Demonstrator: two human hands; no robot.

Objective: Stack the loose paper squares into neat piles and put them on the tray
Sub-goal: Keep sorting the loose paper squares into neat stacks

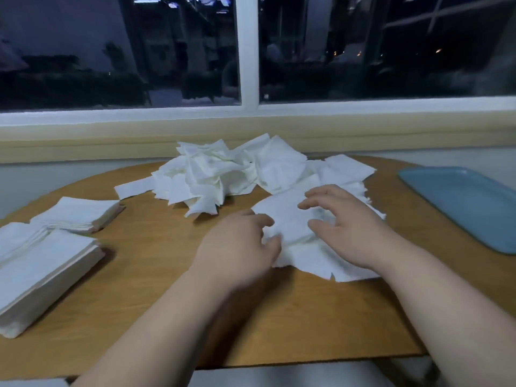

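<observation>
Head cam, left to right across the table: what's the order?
Order: neat stacks of paper squares → left hand → right hand → blue tray. The loose paper heap spans behind both hands, so it is left out.

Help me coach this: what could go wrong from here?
The loose sheets under the left hand and right hand lie askew with ragged edges, so squaring them may crease or tear some. The finished piles sit far left, the tray far right; carrying them across could fan them out or snag the crumpled heap.
</observation>
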